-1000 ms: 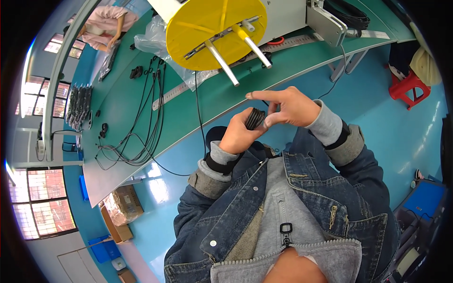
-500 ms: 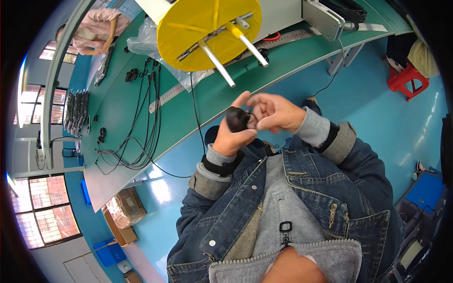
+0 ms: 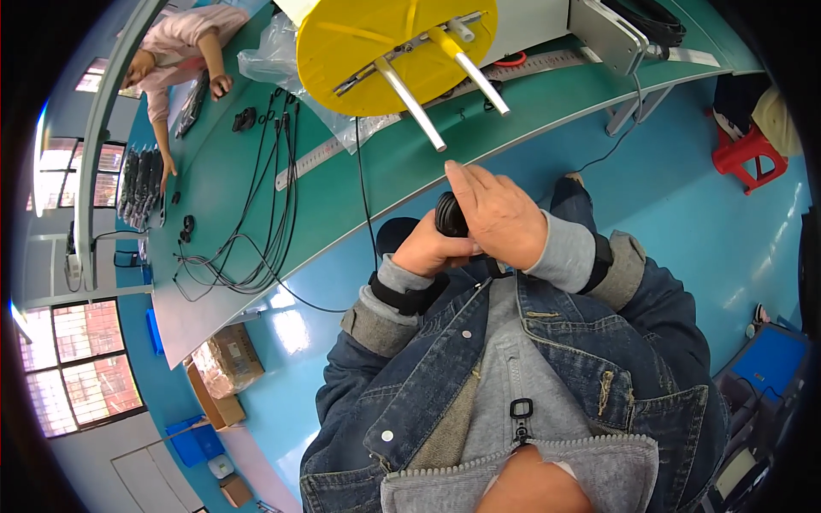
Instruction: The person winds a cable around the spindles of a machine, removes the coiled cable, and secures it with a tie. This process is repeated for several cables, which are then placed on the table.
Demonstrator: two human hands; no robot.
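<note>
My left hand (image 3: 425,248) is closed round a small, tight coil of black cable (image 3: 451,215), held upright in front of my chest just off the table's near edge. My right hand (image 3: 506,215) lies flat over the coil's right side, its fingers stretched out together and pointing up. The palm and part of the coil are hidden behind it. Beyond my hands is a yellow disc (image 3: 359,56) with two metal rods sticking out toward me. Several long black cables (image 3: 272,248) lie loosely looped on the green table (image 3: 342,222) to the left.
A steel ruler (image 3: 304,167) runs along the table beside clear plastic film (image 3: 272,61). Packed black coils (image 3: 141,184) line the far left end, where a co-worker (image 3: 190,47) reaches across. A red stool (image 3: 750,158) stands on the right; an open cardboard box (image 3: 224,363) sits lower left.
My right hand has gone from bent fingers beside the coil to lying flat against it. The coil has turned in my left hand. The co-worker now stretches an arm to the packed coils.
</note>
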